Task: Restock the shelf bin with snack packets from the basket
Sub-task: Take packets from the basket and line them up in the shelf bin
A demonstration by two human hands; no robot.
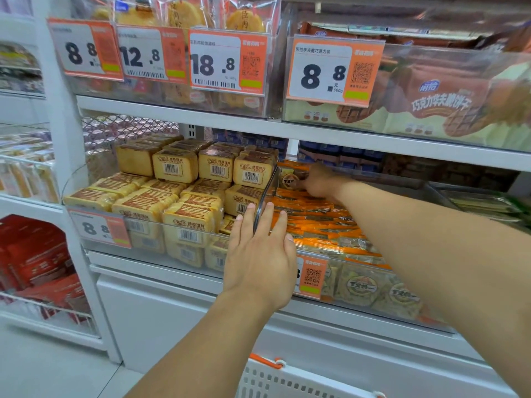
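Note:
A clear shelf bin on the middle shelf holds several orange snack packets. My right hand reaches deep into the bin and grips an orange packet at the back left corner. My left hand lies flat with straight fingers against the front of the clear divider between this bin and the bin to its left. A white basket with an orange handle sits below at the bottom edge; its contents are hidden.
The left bin is stacked with yellow bread packs. Above, bins with price tags hold cakes and chocolate wafer bags. Another bin sits to the right. White wire racks with red packs stand at far left.

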